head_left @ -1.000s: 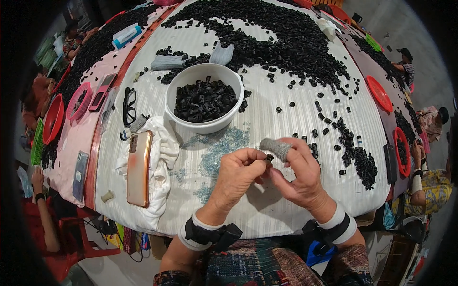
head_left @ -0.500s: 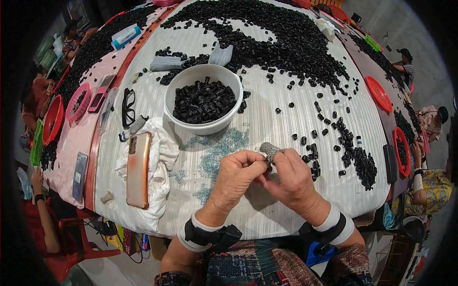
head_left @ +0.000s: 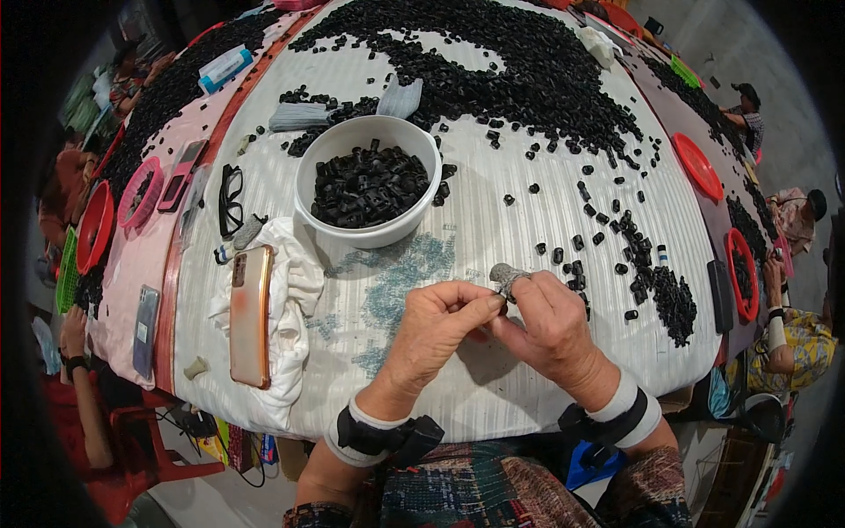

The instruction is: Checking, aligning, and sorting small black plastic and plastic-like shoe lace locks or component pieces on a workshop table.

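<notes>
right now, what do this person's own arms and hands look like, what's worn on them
Each wrist wears a wide white band with a black strap around it and a boxy black unit toward the inner side. Dark, multicoloured patterned sleeves show near the lower edge. The right hand seems to wear a grey textured finger cover; the left hand shows no glove.

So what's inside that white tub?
Inside the white tub is a heap of small black pieces. They cover its bottom, so anything underneath can't be seen.

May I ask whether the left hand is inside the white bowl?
No, the left hand is beside the right hand, outside the white bowl.
</notes>
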